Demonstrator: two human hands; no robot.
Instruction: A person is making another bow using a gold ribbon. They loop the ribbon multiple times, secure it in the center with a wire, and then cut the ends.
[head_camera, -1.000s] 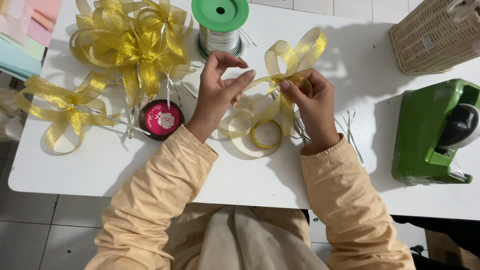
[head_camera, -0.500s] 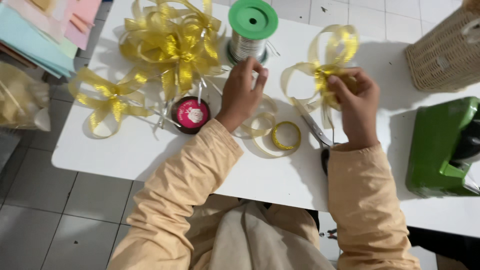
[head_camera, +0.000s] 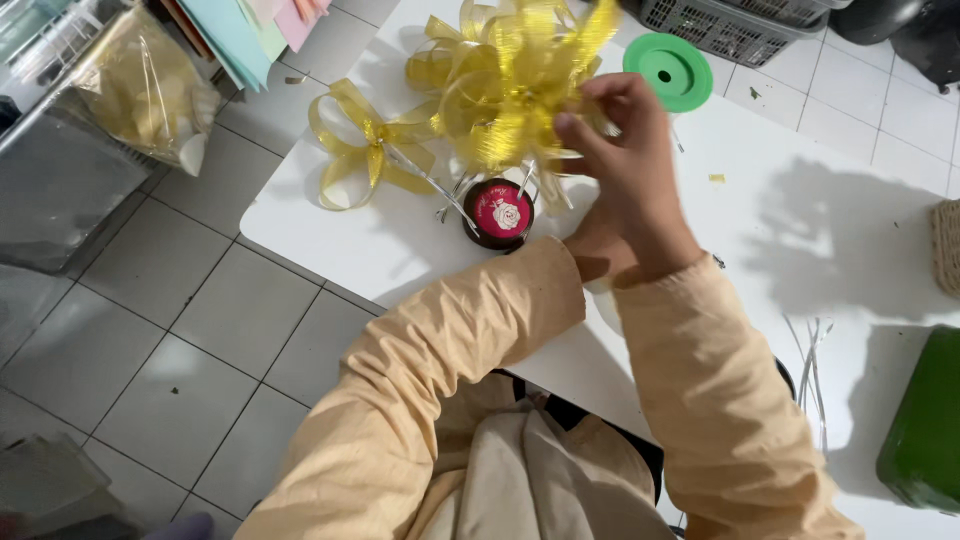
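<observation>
Since half a second ago the right hand (head_camera: 625, 190) has carried its gold ribbon bow (head_camera: 520, 95) to the bow pile at upper centre, fingers pinching it; the left hand (head_camera: 590, 245) is hidden beneath, grip untellable.

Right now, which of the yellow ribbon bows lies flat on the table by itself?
The single yellow bow near the table's left edge lies alone and untouched. The other bows form a bunched pile further right, where the right hand is reaching.
</observation>
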